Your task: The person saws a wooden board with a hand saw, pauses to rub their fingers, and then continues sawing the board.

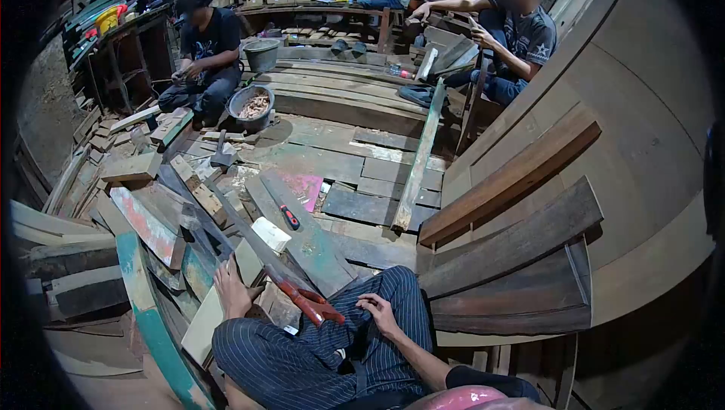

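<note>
My left hand [232, 291] lies with fingers apart on or against a pale board [205, 325], beside my bent knee. Over my lap, my right hand [380, 313] is loosely open with nothing in it. Between my hands is a handsaw [311, 303] with a reddish-brown handle near my legs; its long blade points up and to the left across the wood. Just beyond it sit a whitish block [270, 234] and a wide grey-green plank [302, 238]. On that plank rests a tool with a red and black handle [290, 218].
Stacked offcuts, including a teal-edged board [155, 319], crowd my left. Curved beams [513, 172] lean on a large panel [642, 131] at my right. A long narrow timber [420, 159] lies ahead. Farther off are several people, a bucket [261, 56] and a wood-chip tub [236, 112].
</note>
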Demonstrator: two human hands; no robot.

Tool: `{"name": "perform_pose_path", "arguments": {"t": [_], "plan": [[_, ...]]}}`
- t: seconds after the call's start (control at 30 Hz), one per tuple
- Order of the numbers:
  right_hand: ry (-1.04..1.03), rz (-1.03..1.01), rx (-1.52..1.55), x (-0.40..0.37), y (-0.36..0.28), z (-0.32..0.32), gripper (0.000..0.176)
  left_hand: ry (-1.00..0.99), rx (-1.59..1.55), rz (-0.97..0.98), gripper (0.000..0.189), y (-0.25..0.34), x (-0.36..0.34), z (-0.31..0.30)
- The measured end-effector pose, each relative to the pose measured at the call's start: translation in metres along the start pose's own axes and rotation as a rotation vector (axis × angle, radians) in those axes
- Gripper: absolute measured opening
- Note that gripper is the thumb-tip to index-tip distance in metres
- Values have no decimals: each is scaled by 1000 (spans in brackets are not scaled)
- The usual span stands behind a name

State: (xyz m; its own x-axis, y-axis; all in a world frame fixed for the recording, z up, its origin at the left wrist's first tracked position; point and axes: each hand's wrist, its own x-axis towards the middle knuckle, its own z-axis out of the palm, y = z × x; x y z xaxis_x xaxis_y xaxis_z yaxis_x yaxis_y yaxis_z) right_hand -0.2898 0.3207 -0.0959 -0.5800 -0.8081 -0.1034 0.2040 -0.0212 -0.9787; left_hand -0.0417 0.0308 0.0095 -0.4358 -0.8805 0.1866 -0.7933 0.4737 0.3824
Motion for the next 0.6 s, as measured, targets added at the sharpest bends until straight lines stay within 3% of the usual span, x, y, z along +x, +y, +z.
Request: {"name": "perform_pose_path", "arguments": {"t": [0.6], "plan": [[14,11,-7,-1,-4,2,24,49,79,52,116,-7,0,7]]}}
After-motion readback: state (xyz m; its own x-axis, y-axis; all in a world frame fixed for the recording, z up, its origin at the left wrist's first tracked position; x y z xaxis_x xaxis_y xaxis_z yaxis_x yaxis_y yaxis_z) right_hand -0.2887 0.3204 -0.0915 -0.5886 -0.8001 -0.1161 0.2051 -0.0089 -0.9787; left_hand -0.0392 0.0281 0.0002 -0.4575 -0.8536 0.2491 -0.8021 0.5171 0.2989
